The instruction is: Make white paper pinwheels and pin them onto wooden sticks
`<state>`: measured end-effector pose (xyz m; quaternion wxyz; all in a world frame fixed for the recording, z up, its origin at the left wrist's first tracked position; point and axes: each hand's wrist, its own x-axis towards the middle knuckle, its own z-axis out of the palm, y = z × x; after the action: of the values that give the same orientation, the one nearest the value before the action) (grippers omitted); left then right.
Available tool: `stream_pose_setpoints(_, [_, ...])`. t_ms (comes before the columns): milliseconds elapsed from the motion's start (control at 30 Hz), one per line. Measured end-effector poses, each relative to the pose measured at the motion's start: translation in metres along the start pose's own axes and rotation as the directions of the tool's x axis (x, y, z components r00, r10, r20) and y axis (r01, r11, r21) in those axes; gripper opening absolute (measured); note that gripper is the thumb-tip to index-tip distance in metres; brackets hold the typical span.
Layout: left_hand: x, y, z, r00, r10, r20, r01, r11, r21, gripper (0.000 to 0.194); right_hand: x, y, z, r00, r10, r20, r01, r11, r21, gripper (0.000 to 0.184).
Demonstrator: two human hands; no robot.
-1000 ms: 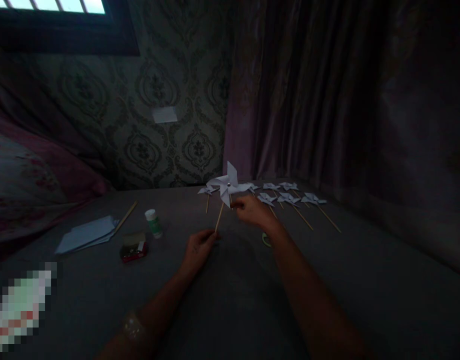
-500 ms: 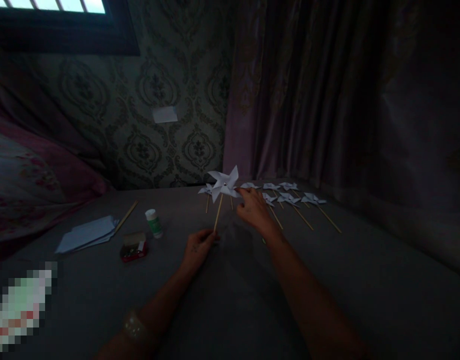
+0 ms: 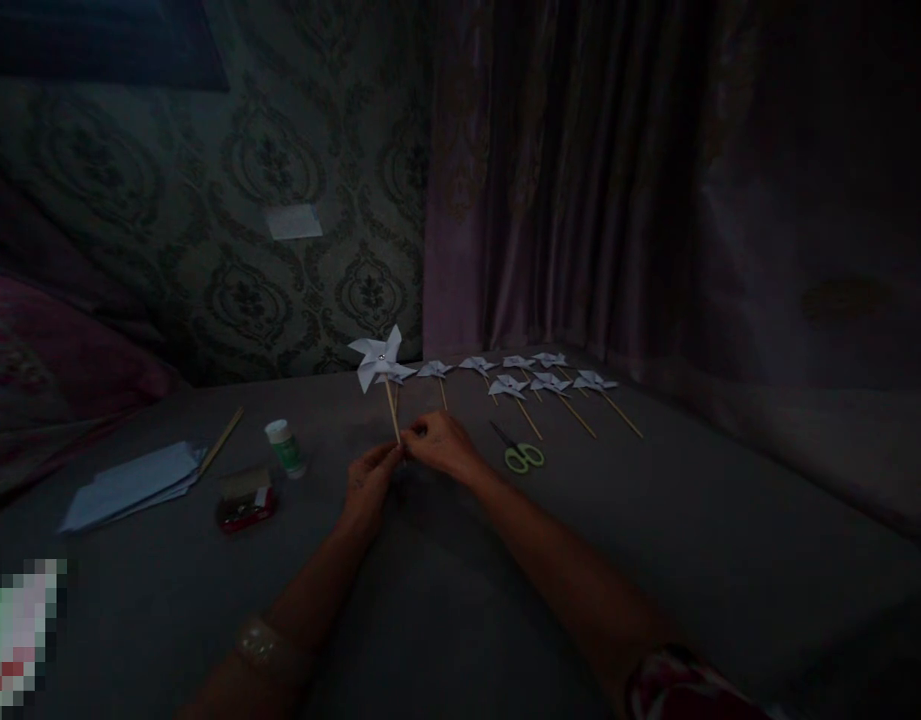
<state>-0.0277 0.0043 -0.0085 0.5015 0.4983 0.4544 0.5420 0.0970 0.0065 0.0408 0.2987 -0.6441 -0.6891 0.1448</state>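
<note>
A white paper pinwheel [image 3: 380, 358] on a thin wooden stick stands upright in front of me, tilted slightly left. My left hand [image 3: 370, 484] pinches the low end of its stick. Fingers of my right hand [image 3: 439, 440] are closed on the same stick, just above the left fingertips. To the right of my right hand lie scissors [image 3: 521, 457] with yellow-green handles. Several finished pinwheels [image 3: 550, 383] rest in rows behind, their sticks toward me.
On the left are a stack of white paper sheets [image 3: 134, 485], wooden sticks [image 3: 221, 440], a green and white glue bottle [image 3: 284, 448] and a small open red box [image 3: 246, 505] of pins. A patterned wall and a curtain [image 3: 505, 200] stand behind the grey surface.
My right hand has moved from the pinwheel's blade down to the stick and closed on it. The stick's lean has shifted from right to left. The scissors have come into fuller view.
</note>
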Motion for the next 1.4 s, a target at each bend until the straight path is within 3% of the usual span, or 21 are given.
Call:
stream_pose_setpoints(200, [-0.004, 0.002, 0.003, 0.998, -0.041, 0.051, 0.040, 0.999, 0.018, 0.052, -0.003, -0.001, 0.013, 0.995, 0.095, -0.027, -0.095, 0.995, 0.036, 0.022])
stream_pose_setpoints(467, [-0.006, 0.006, 0.005, 0.996, -0.058, 0.068, 0.058, 0.998, 0.006, 0.043, -0.004, -0.004, 0.018, 0.963, 0.265, -0.049, -0.259, 0.960, 0.104, 0.021])
stream_pose_setpoints(633, [-0.009, 0.003, 0.005, 0.983, -0.071, 0.172, 0.050, 0.991, 0.125, 0.035, -0.007, 0.005, 0.020, 0.943, 0.334, -0.016, -0.330, 0.938, 0.106, 0.019])
stream_pose_setpoints(767, [-0.005, -0.005, 0.006, 0.967, -0.027, 0.255, -0.023, 0.982, 0.190, 0.029, -0.005, 0.017, 0.015, 0.929, 0.371, 0.002, -0.370, 0.925, 0.087, 0.015])
stream_pose_setpoints(967, [0.005, -0.016, 0.002, 0.978, 0.094, 0.186, -0.164, 0.899, 0.406, 0.024, -0.001, 0.038, 0.002, 0.897, 0.435, -0.076, -0.434, 0.900, 0.033, 0.015])
stream_pose_setpoints(1100, [0.004, -0.012, -0.001, 0.981, 0.098, 0.169, -0.178, 0.806, 0.564, 0.023, 0.005, 0.052, -0.008, 0.882, 0.456, -0.118, -0.460, 0.888, -0.010, 0.012])
stream_pose_setpoints(1400, [0.003, -0.010, -0.003, 0.978, 0.089, 0.188, -0.189, 0.760, 0.622, 0.024, 0.022, 0.070, -0.018, 0.841, 0.497, -0.215, -0.526, 0.843, -0.109, 0.018])
